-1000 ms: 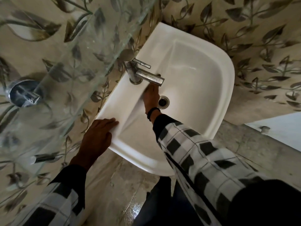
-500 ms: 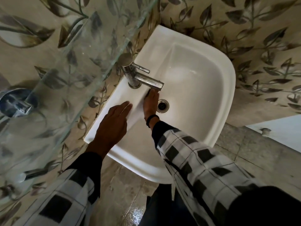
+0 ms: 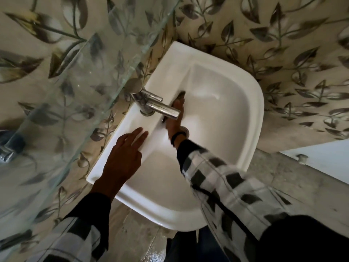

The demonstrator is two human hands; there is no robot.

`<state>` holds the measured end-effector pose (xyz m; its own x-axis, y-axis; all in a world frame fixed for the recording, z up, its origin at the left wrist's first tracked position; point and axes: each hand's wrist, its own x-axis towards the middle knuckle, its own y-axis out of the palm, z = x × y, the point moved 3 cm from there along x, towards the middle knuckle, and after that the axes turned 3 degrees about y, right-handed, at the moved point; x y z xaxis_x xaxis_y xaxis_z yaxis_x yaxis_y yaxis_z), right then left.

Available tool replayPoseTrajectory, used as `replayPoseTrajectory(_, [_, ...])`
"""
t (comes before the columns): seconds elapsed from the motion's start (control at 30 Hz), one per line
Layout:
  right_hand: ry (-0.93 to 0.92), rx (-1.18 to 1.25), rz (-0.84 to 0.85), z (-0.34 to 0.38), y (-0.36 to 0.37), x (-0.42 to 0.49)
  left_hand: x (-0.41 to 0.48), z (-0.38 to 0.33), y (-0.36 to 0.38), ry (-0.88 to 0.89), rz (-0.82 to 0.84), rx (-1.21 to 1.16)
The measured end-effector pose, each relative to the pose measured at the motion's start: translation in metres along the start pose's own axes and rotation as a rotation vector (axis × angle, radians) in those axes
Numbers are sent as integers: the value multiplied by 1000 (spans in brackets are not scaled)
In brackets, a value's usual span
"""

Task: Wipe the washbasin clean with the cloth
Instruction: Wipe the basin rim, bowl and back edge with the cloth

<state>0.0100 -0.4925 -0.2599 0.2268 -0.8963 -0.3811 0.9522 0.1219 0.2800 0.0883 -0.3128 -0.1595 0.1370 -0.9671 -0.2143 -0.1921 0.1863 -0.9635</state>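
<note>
Under the chrome tap (image 3: 162, 110), inside the white washbasin (image 3: 226, 110), found right hand (image 3: 174, 118) pressing toward the back wall, grip blurred, cloth not discernible beneath it; found left hand (image 3: 122, 159) flat, fingers straight, on the ledge, likely bracing.

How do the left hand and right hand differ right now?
The left hand lies flat, fingers straight, on the ledge of the washbasin; the right hand reaches down into the bowl. The left hand is fully visible; the right hand is partly hidden under the tap and blurred. Both have checked sleeves.
</note>
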Motion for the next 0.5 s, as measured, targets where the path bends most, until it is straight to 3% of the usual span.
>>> replayPoseTrajectory(0.1, [114,-23,100,-41,3,-18,-1,-3,-2,-20,-17,-3])
replayPoseTrajectory(0.17, [3,-192,84,-14,0,-30,-1,-4,-3,-19,-16,6])
replayPoseTrajectory(0.27, [-232,-223,53,40,-6,1,-1,0,0,6,-29,12])
replayPoseTrajectory(0.33, [-297,-306,2,62,-9,36,-1,1,2,6,-42,1])
replayPoseTrajectory(0.43, [-222,-338,-36,57,-13,48,-1,0,3,1,-49,-4])
replayPoseTrajectory(0.5, [-180,-365,40,33,-16,26,-2,-1,2,-7,-42,-8])
